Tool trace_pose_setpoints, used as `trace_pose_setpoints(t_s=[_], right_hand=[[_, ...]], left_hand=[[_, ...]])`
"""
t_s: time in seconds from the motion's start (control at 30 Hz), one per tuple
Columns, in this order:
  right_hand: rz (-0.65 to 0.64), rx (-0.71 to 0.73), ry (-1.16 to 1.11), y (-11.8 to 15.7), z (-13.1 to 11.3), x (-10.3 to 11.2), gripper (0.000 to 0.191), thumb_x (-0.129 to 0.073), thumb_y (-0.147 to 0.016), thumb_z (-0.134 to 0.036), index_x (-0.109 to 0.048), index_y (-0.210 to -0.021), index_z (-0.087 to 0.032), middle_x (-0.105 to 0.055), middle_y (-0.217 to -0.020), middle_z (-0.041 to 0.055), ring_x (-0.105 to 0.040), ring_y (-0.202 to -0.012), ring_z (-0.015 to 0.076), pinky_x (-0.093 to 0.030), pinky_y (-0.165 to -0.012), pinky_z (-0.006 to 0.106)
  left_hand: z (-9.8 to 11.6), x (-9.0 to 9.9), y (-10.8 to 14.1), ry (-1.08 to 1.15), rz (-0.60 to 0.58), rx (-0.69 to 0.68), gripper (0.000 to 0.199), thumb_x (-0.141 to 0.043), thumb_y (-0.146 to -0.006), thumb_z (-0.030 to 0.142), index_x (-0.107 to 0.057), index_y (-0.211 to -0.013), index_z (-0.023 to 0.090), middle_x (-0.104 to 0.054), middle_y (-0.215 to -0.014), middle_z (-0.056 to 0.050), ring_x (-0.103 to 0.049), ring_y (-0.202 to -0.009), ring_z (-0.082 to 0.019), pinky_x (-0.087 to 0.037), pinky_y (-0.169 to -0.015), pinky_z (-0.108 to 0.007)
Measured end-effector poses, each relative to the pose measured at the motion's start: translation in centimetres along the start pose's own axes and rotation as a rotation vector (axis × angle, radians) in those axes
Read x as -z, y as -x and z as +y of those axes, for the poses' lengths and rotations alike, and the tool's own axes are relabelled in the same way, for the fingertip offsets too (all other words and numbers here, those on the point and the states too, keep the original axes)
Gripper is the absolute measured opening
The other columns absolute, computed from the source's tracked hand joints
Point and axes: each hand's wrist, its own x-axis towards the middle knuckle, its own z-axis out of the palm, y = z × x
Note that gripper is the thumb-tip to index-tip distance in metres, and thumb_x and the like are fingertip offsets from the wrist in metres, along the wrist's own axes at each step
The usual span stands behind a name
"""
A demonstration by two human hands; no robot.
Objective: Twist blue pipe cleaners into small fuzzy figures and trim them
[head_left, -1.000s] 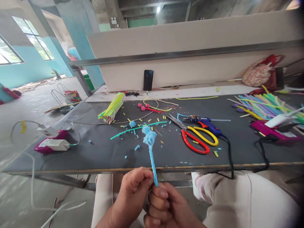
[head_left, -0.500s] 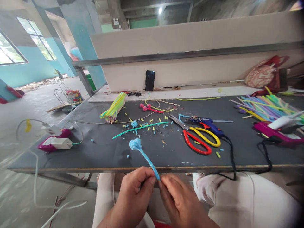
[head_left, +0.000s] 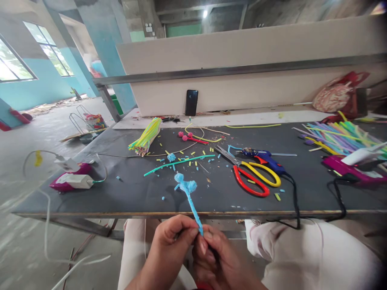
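Pinching blue stem [head_left: 193, 207] low | hands [head_left: 173, 245] close together | fingers [head_left: 180, 221] curled

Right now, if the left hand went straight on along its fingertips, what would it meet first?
Past the fuzzy light-blue twisted stem that the left hand pinches, probably the right hand, which holds the stem's lower end close by; exact depth between them is unclear.

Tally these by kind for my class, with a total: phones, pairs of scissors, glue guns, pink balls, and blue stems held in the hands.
Phone: 1
Scissors: 1
Glue gun: 1
Pink balls: 3
Held blue stem: 1
Total: 7
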Motion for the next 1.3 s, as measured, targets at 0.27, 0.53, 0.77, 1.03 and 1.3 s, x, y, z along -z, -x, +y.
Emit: trace_pose_setpoints(t_s=[0.27,0.53,0.77,1.03,1.3], right_hand=[[0.050,0.072,0.344,0.5,-1.0,0.3,0.034,-0.063,-0.079,-0.042,-0.052,-0.063,-0.015,-0.034,-0.051,-0.0072,-0.028,-0.044,0.0047,-0.018,-0.044,0.021],[-0.007,-0.008,0.176,0.4,-0.1,0.3,0.035,-0.057,-0.083,-0.044,-0.047,-0.060,-0.018,-0.032,-0.046,-0.0084,-0.022,-0.038,0.0054,-0.024,-0.039,0.020],[0.295,0.240,0.880,0.8,-2.8,-0.6,0.031,-0.056,-0.083,-0.048,-0.064,-0.083,-0.018,-0.054,-0.065,-0.0007,-0.047,-0.062,0.0126,-0.038,-0.061,0.025],[0.063,0.072,0.664,-0.1,-5.2,0.2,0.022,-0.074,-0.070,-0.035,-0.068,-0.083,-0.017,-0.061,-0.074,-0.0005,-0.050,-0.069,0.0127,-0.037,-0.067,0.026],[0.128,0.109,0.664,0.4,-5.7,0.1,0.021,-0.075,-0.067,-0.033,-0.063,-0.071,-0.015,-0.058,-0.067,-0.0020,-0.051,-0.066,0.0121,-0.038,-0.067,0.026]], left_hand=[[0.8,0.5,-0.5,0.117,-0.033,0.021,0.006,-0.067,-0.068,0.018,-0.072,-0.064,0.017,-0.059,-0.063,0.000,-0.053,-0.061,-0.011,-0.044,-0.061,-0.022],[0.1,0.1,0.1,0.314,-0.058,0.114,0.016,-0.070,-0.072,0.026,-0.064,-0.063,0.014,-0.058,-0.064,0.000,-0.053,-0.061,-0.011,-0.043,-0.061,-0.022],[0.7,0.5,0.0,0.144,-0.044,0.055,0.014,-0.063,-0.074,0.020,-0.057,-0.063,0.015,-0.060,-0.067,0.000,-0.054,-0.062,-0.012,-0.043,-0.060,-0.023],[1.0,0.8,-0.5,-0.042,-0.214,0.093,0.012,-0.061,-0.071,0.017,-0.059,-0.060,0.015,-0.058,-0.062,0.000,-0.049,-0.061,-0.011,-0.039,-0.060,-0.022],[0.7,0.5,-0.5,0.216,-0.308,0.240,0.024,-0.065,-0.076,0.032,-0.057,-0.063,0.014,-0.056,-0.059,0.000,-0.049,-0.057,-0.010,-0.039,-0.056,-0.021]])
